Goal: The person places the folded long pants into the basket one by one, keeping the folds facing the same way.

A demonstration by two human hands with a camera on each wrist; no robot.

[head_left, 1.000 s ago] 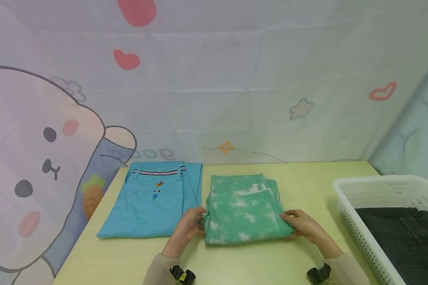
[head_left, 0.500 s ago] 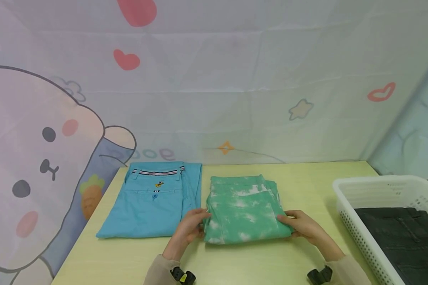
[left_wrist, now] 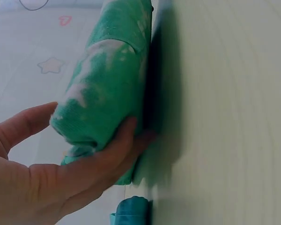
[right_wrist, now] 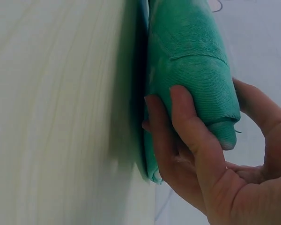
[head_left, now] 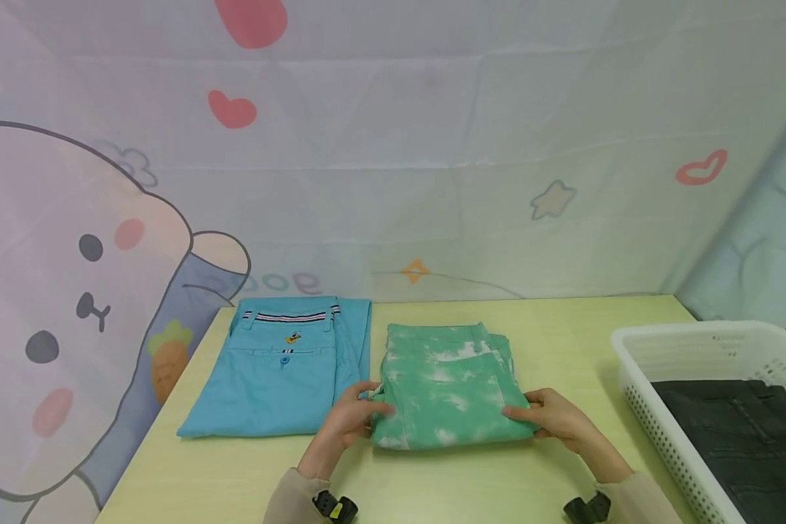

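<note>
A folded pair of green pants with white tie-dye patches lies mid-table in the head view. My left hand grips its near left corner, thumb on top. At the near right corner my right hand holds it the same way. In the left wrist view the thick folded edge of the green pants sits between thumb and fingers, with a dark shadow under it. The right wrist view shows fingers curled under the rolled edge, the thumb partly hidden behind the cloth.
Folded blue pants with a striped waistband lie close on the left. A white perforated basket at the right holds folded black pants. Behind the pale yellow table hangs a printed cloth backdrop.
Both thumbs have moved inward over the top of the green pants, and the hands pinch the near corners. The near edge has shifted slightly left. Blue pants and basket stay put.
</note>
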